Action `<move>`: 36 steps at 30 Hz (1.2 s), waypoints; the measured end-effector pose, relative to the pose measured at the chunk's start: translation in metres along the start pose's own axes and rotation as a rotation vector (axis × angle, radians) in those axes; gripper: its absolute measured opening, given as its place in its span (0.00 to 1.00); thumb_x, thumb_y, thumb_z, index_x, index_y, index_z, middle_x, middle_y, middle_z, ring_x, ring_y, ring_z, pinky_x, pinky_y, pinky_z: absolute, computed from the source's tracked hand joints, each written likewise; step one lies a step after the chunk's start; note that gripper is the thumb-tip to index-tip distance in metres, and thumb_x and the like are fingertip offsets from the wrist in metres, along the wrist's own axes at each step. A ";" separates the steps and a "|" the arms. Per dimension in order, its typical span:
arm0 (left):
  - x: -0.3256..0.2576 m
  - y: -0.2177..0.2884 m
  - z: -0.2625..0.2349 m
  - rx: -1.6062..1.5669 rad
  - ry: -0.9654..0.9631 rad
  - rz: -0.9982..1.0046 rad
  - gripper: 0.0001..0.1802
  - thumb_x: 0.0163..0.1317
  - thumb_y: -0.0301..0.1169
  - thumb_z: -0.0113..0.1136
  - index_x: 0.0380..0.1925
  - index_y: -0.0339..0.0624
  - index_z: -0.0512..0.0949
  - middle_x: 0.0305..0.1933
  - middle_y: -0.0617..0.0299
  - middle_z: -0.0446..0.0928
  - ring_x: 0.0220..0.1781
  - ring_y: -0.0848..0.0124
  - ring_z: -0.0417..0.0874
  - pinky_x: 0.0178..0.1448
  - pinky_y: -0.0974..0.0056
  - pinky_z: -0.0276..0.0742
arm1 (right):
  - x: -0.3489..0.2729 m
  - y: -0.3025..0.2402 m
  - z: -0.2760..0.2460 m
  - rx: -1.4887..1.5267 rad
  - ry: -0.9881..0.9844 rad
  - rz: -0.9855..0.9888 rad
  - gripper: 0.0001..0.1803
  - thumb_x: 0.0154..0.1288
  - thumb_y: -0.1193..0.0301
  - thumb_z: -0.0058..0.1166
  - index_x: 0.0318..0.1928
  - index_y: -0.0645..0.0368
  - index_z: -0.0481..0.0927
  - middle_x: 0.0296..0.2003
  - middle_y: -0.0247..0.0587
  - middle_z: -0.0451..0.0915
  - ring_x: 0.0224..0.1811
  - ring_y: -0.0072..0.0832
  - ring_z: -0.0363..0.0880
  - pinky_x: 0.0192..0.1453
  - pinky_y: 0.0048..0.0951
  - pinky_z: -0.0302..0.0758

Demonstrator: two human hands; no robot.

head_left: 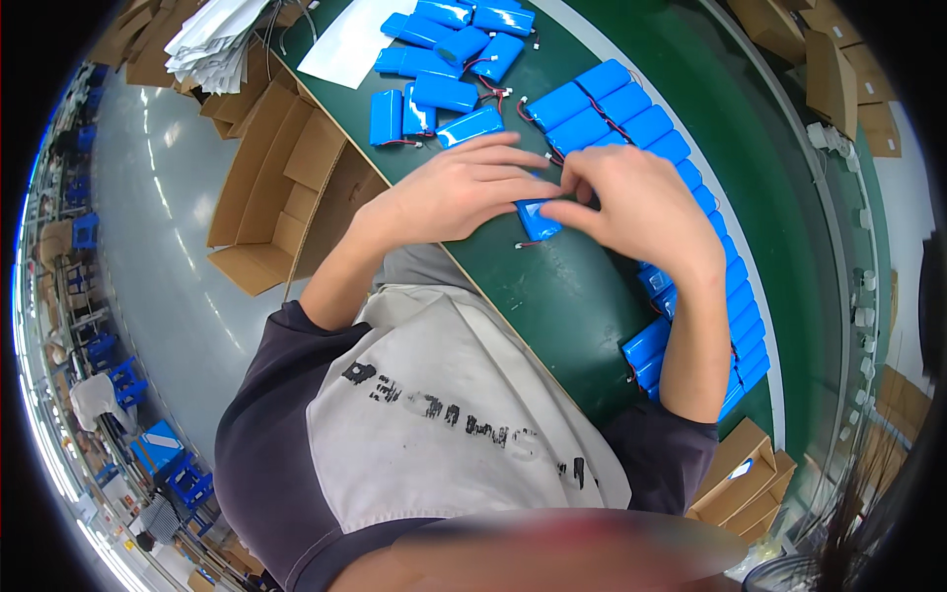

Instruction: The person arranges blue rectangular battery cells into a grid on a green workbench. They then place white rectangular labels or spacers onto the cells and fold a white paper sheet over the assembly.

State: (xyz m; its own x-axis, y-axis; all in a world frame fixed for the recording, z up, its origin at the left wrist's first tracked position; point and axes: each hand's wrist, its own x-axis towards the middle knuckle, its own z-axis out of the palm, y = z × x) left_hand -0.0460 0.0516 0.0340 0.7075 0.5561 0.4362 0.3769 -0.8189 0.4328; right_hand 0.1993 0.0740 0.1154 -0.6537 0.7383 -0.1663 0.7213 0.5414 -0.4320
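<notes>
On the green table (562,316), a blue battery pack (538,223) lies partly hidden under both hands, its lead toward 7 o'clock. From it, the left hand (464,192) is at 10 o'clock, fingers extended and slightly spread; the right hand (636,207), at 3 o'clock, curls, thumb at the pack, though whether it pinches I cannot tell. Loose packs (444,92) lie at 11 o'clock, lined-up packs (597,123) from 1 to 5

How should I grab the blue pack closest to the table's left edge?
Probably pinch the pack by its left long side, from the left: that side is open, while another pack crowds its right and wires lie at its near end.
</notes>
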 end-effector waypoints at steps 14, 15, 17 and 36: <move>-0.036 0.012 0.026 0.402 0.293 -0.351 0.25 0.60 0.29 0.73 0.59 0.48 0.84 0.71 0.60 0.77 0.65 0.53 0.78 0.69 0.52 0.75 | -0.005 -0.044 0.039 -0.203 -0.066 0.025 0.29 0.51 0.71 0.79 0.51 0.66 0.78 0.52 0.50 0.80 0.51 0.49 0.88 0.51 0.42 0.87; -0.034 0.013 0.021 0.477 0.318 -0.375 0.25 0.60 0.29 0.73 0.60 0.49 0.84 0.71 0.60 0.77 0.65 0.53 0.78 0.70 0.52 0.74 | -0.007 -0.049 0.040 -0.217 -0.059 0.063 0.29 0.52 0.71 0.79 0.51 0.66 0.78 0.51 0.50 0.80 0.51 0.48 0.88 0.51 0.41 0.87; -0.032 0.007 0.024 0.496 0.338 -0.401 0.26 0.60 0.27 0.72 0.61 0.50 0.83 0.67 0.62 0.79 0.65 0.55 0.78 0.72 0.51 0.72 | -0.014 -0.056 0.042 -0.246 -0.042 0.140 0.29 0.52 0.70 0.78 0.51 0.65 0.77 0.50 0.50 0.80 0.52 0.46 0.87 0.52 0.40 0.86; -0.055 0.019 0.030 -0.030 0.136 0.133 0.19 0.60 0.23 0.68 0.51 0.50 0.88 0.57 0.66 0.87 0.68 0.63 0.83 0.81 0.44 0.71 | -0.081 -0.045 0.096 0.007 0.286 0.003 0.47 0.55 0.69 0.76 0.76 0.59 0.70 0.74 0.47 0.71 0.74 0.54 0.67 0.77 0.55 0.66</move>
State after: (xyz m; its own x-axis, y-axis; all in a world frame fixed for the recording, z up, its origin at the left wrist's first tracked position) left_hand -0.0598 0.0008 -0.0052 0.6619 0.4591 0.5925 0.2659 -0.8829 0.3871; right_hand 0.1978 -0.0488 0.0635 -0.5596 0.8240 0.0883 0.7213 0.5367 -0.4379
